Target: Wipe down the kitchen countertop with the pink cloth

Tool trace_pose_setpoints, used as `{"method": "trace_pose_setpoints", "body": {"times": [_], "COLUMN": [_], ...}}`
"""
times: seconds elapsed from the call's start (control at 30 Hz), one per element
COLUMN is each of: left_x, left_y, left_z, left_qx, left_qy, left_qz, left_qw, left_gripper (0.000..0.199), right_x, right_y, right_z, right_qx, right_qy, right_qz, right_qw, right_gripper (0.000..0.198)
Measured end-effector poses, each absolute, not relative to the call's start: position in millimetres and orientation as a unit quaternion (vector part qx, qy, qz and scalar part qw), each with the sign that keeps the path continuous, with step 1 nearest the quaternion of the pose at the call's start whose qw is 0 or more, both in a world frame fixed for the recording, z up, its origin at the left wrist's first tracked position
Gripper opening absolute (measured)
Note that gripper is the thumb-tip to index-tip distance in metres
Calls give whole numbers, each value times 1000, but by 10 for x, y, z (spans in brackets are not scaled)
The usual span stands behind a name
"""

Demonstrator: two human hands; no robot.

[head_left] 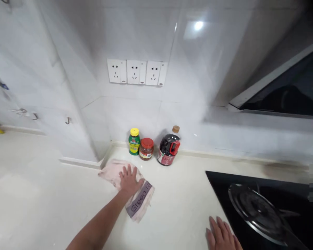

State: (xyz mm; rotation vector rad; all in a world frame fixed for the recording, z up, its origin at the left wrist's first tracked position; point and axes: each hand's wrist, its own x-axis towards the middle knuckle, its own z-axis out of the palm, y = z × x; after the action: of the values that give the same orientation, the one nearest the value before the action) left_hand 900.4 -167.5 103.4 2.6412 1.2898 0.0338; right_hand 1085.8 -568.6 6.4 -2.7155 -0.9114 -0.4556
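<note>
My left hand (129, 181) lies flat with spread fingers on a pale pink cloth (117, 166). The cloth is spread over the white countertop (179, 201) and has a grey band with lettering along its near right side. My right hand (221, 236) rests on the countertop at the bottom edge of the view, fingers stretched out, beside the black cooktop. Behind the cloth stand a green bottle with a yellow cap (134, 141), a jar with a red lid (146, 149) and a large bottle of dark liquid with a red handle (168, 147).
On the right, a black cooktop (219, 184) carries a round, shiny metal piece (258, 211). A dark range hood (284, 90) juts out above it. Wall sockets (134, 72) sit over the bottles. A wall corner (99, 163) stands left of the cloth, with hooks (67, 120) on it.
</note>
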Motion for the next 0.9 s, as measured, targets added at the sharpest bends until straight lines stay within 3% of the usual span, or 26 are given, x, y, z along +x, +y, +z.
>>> {"method": "trace_pose_setpoints", "body": {"times": [0.23,0.47,0.77,0.9], "left_x": [9567,9351,8968,8348], "left_y": [-2832,-3674,-3948,-3801], "left_z": [1088,1069,861,517], "left_qx": [970,960,961,977], "left_qy": [164,-50,-79,-28], "left_qz": [-50,-74,-26,65], "left_qw": [173,267,263,200], "left_gripper": [91,91,97,81], "right_x": [10856,10834,10851,10526], "right_y": [-5655,-5614,-5558,-5299], "right_z": [103,217,454,674], "right_qx": [-934,-940,-957,-949], "right_qy": [-314,-312,-278,-287], "right_qz": [-146,-121,-31,-25], "right_qw": [89,64,74,124], "right_gripper": [70,65,57,57]}}
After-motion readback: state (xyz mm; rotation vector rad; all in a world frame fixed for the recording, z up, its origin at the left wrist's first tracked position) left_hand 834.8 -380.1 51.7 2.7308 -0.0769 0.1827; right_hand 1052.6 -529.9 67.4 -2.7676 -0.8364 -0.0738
